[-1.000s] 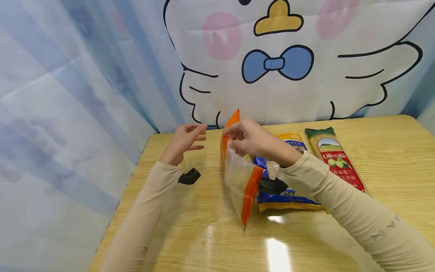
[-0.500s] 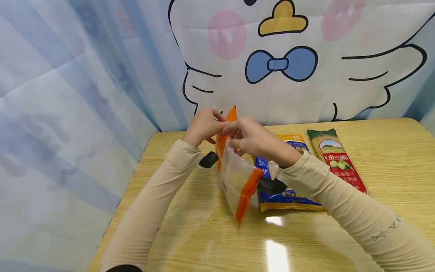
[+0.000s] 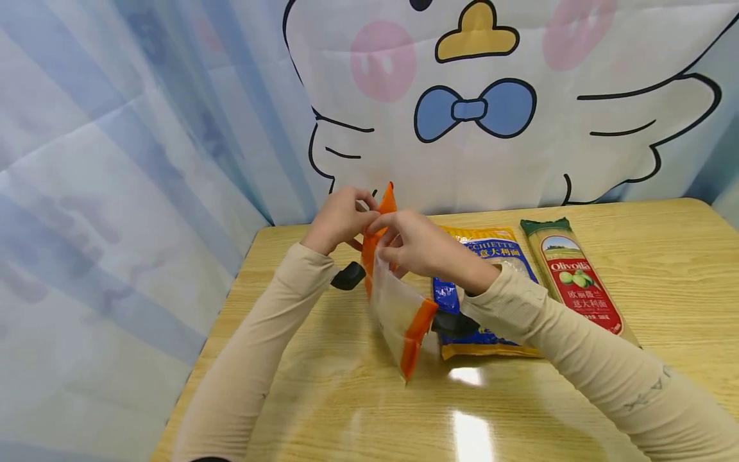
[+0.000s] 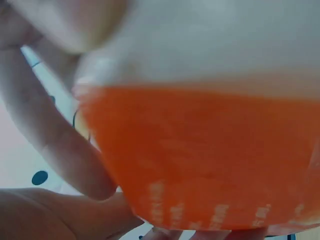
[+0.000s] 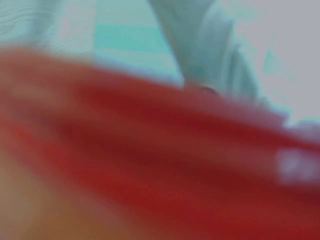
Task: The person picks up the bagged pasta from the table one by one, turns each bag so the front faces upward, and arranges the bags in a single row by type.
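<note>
In the head view a translucent plastic bag [image 3: 395, 305] with orange ends stands on edge above the table, left of the other packs. My right hand [image 3: 418, 244] pinches its upper edge between thumb and fingers. Close against it, my left hand [image 3: 342, 218] pinches the same edge from the left, by the orange band. The left wrist view shows the bag's orange band [image 4: 210, 155] with faint pale print, and the left fingers [image 4: 75, 160] beside it. A blurred red-orange surface [image 5: 165, 150] fills much of the right wrist view. The bag's contents are mostly hidden.
A blue and yellow pasta pack [image 3: 491, 350] lies right of the bag, partly under the right forearm. Further right is an Olivoilà pasta pack [image 3: 577, 276] with a green top. The wooden table [image 3: 323, 410] meets a printed curtain [image 3: 485, 173] behind.
My left hand has come in from the left to the bag's upper edge and taken hold beside the right hand. The bag and right hand have shifted slightly left.
</note>
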`<state>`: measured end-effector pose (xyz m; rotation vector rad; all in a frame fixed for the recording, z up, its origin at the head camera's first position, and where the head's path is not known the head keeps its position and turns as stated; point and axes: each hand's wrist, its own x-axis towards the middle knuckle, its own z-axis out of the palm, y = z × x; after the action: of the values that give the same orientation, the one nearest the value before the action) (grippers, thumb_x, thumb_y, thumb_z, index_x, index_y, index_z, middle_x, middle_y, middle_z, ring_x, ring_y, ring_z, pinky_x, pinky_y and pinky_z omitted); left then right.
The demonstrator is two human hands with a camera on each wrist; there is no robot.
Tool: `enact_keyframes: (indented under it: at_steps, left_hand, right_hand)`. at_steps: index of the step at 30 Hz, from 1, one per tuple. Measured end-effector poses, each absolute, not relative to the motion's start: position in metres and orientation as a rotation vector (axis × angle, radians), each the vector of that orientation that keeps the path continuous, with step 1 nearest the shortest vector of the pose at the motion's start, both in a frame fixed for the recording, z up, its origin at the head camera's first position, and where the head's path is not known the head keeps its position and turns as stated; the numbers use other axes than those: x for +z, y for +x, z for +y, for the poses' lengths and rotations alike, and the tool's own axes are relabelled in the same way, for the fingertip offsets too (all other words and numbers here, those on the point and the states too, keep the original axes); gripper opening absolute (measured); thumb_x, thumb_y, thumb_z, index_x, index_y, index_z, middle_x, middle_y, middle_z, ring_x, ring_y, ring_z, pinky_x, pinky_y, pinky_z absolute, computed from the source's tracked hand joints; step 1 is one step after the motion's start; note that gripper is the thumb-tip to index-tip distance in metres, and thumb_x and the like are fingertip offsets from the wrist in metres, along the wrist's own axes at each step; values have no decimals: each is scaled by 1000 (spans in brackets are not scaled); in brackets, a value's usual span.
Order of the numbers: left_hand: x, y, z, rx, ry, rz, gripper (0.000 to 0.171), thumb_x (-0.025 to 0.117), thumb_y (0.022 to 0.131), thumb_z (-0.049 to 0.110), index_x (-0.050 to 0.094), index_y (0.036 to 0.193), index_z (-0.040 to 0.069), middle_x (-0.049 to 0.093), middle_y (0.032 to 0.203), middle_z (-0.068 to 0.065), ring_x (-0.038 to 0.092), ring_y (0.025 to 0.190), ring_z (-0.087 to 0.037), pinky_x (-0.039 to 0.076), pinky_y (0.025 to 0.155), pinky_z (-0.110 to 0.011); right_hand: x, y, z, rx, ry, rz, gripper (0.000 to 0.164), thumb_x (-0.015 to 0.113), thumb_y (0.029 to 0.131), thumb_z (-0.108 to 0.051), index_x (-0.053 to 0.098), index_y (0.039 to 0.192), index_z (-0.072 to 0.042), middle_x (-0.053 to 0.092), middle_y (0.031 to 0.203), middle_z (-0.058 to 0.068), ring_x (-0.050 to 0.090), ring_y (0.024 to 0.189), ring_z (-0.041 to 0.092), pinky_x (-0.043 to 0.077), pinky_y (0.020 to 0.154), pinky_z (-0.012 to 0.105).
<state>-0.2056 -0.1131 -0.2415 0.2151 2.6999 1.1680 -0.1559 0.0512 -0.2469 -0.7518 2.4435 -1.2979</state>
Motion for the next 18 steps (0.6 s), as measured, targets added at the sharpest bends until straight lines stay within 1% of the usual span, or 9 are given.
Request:
enact_keyframes:
  at_steps: [4,5,8,11,15,18]
  left_hand:
    - [-241,-205,-119,1326,206,2601,11,57,101,13,60,107,4,65,103,-17,68,82,-29,62,60,-39]
    - [-242,-205,-121,1376,202,2568,11,56,101,12,59,108,4,65,103,-18,68,83,-30,62,62,-40]
    - [-244,-204,-126,1485,188,2486,11,56,102,11,58,109,3,63,102,-18,68,86,-31,62,67,-46]
    - [-246,-202,-131,1533,198,2455,12,55,102,12,58,110,3,61,102,-16,69,90,-33,61,70,-48]
    - [-245,-197,-137,1600,220,2424,13,56,102,13,58,110,3,62,106,-17,70,92,-33,62,67,-44]
    - [-242,-193,-141,1649,223,2407,14,56,102,14,57,111,3,64,111,-18,70,91,-31,62,65,-40]
  right_hand:
    - [-255,-149,46,-1353,-767,2470,29,56,98,0,53,127,1,66,105,20,69,73,22,60,59,31]
    - [-256,-148,45,-1377,-776,2470,27,56,98,0,51,125,1,65,105,20,69,73,22,60,59,31]
    - [-259,-145,43,-1421,-797,2468,24,57,98,-3,50,121,0,66,107,19,70,82,23,60,61,30]
    - [-263,-145,44,-1484,-765,2414,22,58,99,-6,51,120,-3,65,109,18,70,85,25,61,62,33]
    - [-274,-148,54,-1569,-690,2371,23,58,101,-13,52,120,-3,63,112,18,71,80,26,62,63,37]
    - [-288,-153,64,-1608,-621,2393,25,58,101,-17,52,121,-2,62,112,19,71,81,26,62,63,35]
